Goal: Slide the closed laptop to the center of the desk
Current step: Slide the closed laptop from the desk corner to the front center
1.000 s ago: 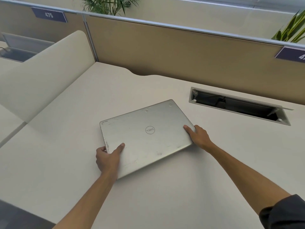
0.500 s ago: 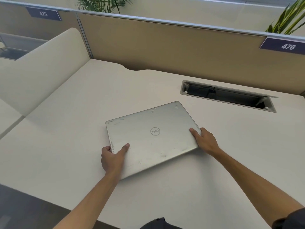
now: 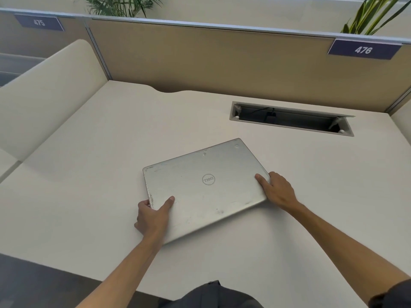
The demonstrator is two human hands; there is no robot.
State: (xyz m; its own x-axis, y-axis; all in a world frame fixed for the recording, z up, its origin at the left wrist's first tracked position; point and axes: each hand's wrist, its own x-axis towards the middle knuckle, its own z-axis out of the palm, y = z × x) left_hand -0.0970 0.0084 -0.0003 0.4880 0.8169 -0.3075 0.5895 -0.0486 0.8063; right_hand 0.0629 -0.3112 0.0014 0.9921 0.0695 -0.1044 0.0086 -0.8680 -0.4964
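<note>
A closed silver laptop with a round logo on its lid lies flat on the cream desk, turned a little counter-clockwise. My left hand grips its near-left corner, thumb on the lid and fingers wrapped around the left edge. My right hand holds the right corner, thumb on the lid and fingers over the edge. The laptop sits roughly midway across the desk's width.
An open cable tray slot is cut into the desk at the back right. A tan partition with a "476" sign closes the back. A cream side divider stands at the left. The desk's front edge runs close to my body.
Both hands have slid the laptop to the right across the desk, away from the left divider and nearer the cable slot's side. Their hold on the corners is unchanged.
</note>
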